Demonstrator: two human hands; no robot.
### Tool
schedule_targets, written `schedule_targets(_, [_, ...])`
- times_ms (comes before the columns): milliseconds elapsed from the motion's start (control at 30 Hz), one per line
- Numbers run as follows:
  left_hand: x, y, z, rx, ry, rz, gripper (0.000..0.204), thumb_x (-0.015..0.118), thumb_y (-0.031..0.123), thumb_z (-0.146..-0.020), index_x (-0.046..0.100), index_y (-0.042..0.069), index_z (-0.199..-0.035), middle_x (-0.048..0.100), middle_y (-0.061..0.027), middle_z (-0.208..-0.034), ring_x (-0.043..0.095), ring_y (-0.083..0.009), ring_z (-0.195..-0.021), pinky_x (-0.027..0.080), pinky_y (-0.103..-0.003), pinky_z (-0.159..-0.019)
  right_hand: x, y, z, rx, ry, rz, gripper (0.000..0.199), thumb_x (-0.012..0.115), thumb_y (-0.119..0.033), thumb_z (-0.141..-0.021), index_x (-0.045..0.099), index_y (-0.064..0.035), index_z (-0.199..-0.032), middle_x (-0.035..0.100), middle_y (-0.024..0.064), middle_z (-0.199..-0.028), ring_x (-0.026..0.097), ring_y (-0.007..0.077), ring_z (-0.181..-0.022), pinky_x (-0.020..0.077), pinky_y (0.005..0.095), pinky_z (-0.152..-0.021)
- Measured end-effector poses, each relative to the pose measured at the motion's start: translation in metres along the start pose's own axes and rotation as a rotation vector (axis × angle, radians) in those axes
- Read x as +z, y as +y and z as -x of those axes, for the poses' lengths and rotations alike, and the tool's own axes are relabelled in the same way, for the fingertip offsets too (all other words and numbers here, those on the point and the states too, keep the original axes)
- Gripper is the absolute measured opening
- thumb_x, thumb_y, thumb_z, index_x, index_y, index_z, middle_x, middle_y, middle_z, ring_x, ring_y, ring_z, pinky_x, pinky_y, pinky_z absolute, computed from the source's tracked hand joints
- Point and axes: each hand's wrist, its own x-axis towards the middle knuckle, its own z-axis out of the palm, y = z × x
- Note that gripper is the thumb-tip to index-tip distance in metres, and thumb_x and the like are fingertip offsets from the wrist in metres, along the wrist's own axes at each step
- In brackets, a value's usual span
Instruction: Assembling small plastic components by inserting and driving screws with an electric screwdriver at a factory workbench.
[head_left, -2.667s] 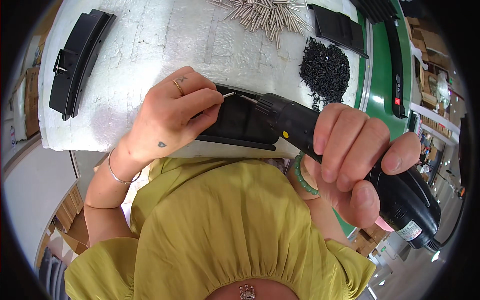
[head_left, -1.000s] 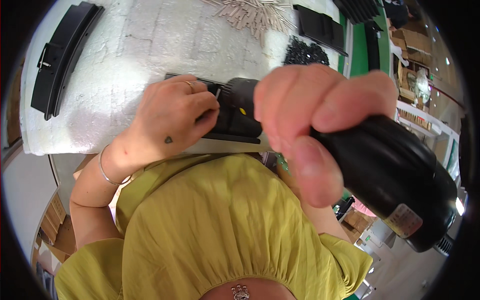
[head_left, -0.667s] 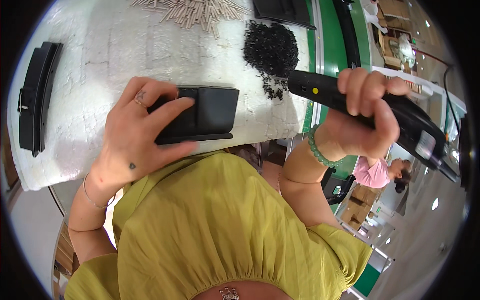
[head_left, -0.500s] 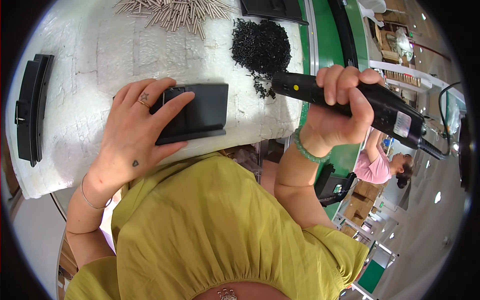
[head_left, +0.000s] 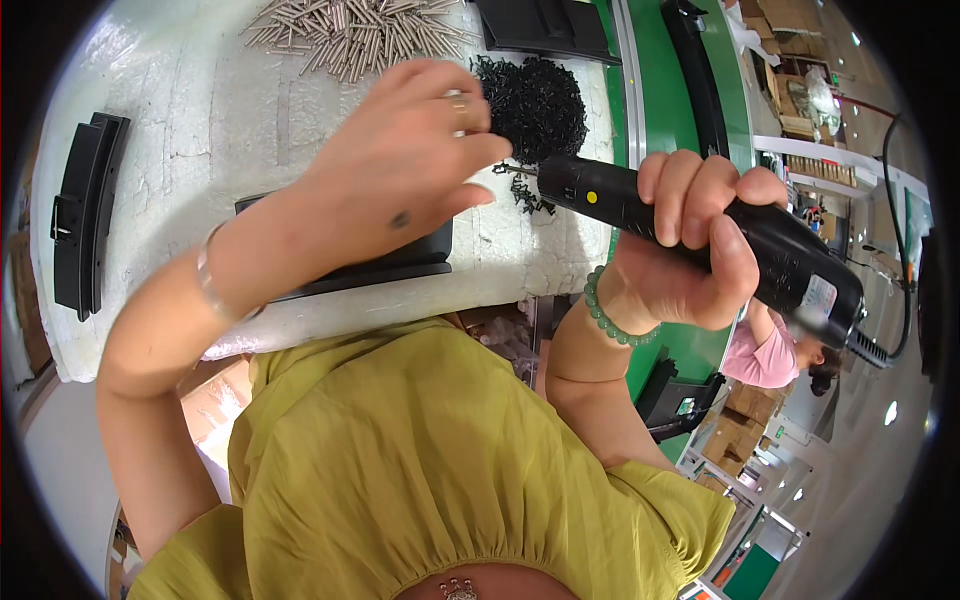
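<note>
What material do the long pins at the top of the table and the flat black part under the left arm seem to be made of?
The pins look like bare metal: silver-grey with bright glints along their shafts. The flat black part looks like moulded plastic, probably with a matte finish: even black and no sharp reflections. Neither can be told for certain from looks alone.

We see a table (head_left: 200, 120) with a rough white top that takes up the upper left of the view. Just to its right runs a green conveyor (head_left: 660, 120) with a pale rail along its edge. Beyond it, at the far right, cardboard boxes (head_left: 790, 60) stand on shelving. Lower right, the pale grey floor (head_left: 860, 470) shines with small bright reflections of lamps, and more cardboard boxes (head_left: 750, 400) sit on it near another person in a pink top (head_left: 765, 355).
</note>
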Motion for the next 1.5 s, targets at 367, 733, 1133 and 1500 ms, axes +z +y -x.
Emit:
schedule_targets(367, [0.042,-0.035,-0.035,0.134,0.124,-0.001,0.016,0.071,0.018,-0.075,0.069,0.008,-0.086,0.065,-0.0019,-0.08,0.058,-0.0218,-0.09,0.047,-0.035,-0.079,-0.018,-0.006,-0.012,-0.118,0.014,0.015,0.03,0.05,-0.015,-0.076,0.057,-0.0094,-0.104,0.039,-0.0033,-0.062,0.038,0.0089,-0.054,0.0328,0.0279,-0.06])
schedule_targets(733, [0.024,-0.023,-0.027,0.071,0.226,0.311,0.031,0.074,0.014,-0.073,0.066,0.009,-0.103,0.063,-0.005,-0.072,0.06,-0.0201,-0.063,0.048,-0.028,-0.055,-0.016,-0.012,-0.011,-0.164,-0.078,-0.173,0.033,0.048,-0.012,-0.078,0.048,-0.0075,-0.111,0.043,-0.0012,-0.064,0.043,0.0117,-0.053,0.0375,0.0306,-0.06])
schedule_targets(1133, [0.015,-0.012,-0.007,0.182,0.247,0.284,0.049,0.065,0.006,-0.077,0.057,0.016,-0.124,0.063,-0.0033,-0.074,0.062,-0.0199,-0.066,0.05,-0.03,-0.06,0.015,-0.029,-0.012,-0.059,-0.152,-0.121,0.026,0.055,-0.013,-0.073,0.052,-0.0093,-0.099,0.048,-0.007,-0.062,0.046,0.0052,-0.054,0.0374,0.0246,-0.061])
schedule_targets(1500, [-0.045,-0.083,0.024,0.06,0.057,-0.257,0.021,0.067,0.005,-0.071,0.068,0.006,-0.092,0.061,-0.0046,-0.092,0.055,-0.0241,-0.092,0.048,-0.034,-0.077,0.007,-0.005,-0.006,-0.026,-0.197,-0.155,0.031,0.051,-0.011,-0.078,0.045,-0.0073,-0.109,0.045,-0.0004,-0.062,0.044,0.0121,-0.051,0.0376,0.0301,-0.057])
